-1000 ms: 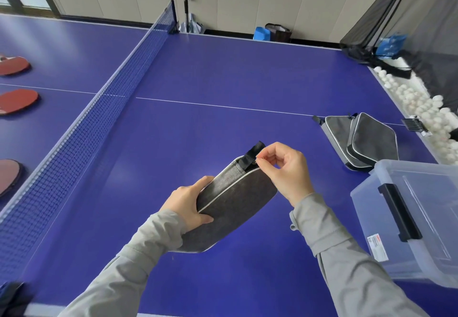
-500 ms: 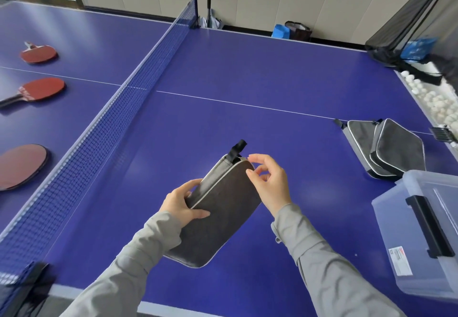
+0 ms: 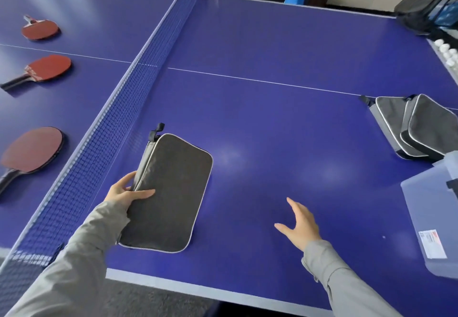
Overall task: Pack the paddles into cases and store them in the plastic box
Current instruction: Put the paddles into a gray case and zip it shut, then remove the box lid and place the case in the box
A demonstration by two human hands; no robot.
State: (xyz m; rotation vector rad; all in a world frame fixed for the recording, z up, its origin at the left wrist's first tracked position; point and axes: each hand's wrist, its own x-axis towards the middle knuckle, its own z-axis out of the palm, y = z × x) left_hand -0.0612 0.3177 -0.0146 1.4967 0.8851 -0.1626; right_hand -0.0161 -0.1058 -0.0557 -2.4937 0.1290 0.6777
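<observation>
Hands first. The left hand [image 3: 126,194] gripped a grey case [image 3: 168,193] by its long left edge. The thumb lay flat across the top face and the fingers curled round the side and under it. The case had pale piping along its rim and a black loop [image 3: 158,128] at the far end, and it pointed away from the person, tilted slightly toward the net [image 3: 99,138]. It hung over the near part of the blue table [image 3: 272,123], just beside the net. Whether its near corner touched the surface could not be told.

The right hand [image 3: 301,227] held nothing. Its fingers were spread and nearly straight, palm turned down and inward, over bare table well apart from the case. Contact with the table could not be told.

Three red paddles [image 3: 32,150] lay uncased on the far side of the net, in a row along the left, handles toward the person's side. Two more cases [image 3: 418,128] lay overlapping at the right edge of the table. Just beside them, nearer the person, stood the clear plastic box [image 3: 431,220] with a label on its wall, cut off by the edge of view. White balls [image 3: 446,53] sat beyond the table's right edge.
</observation>
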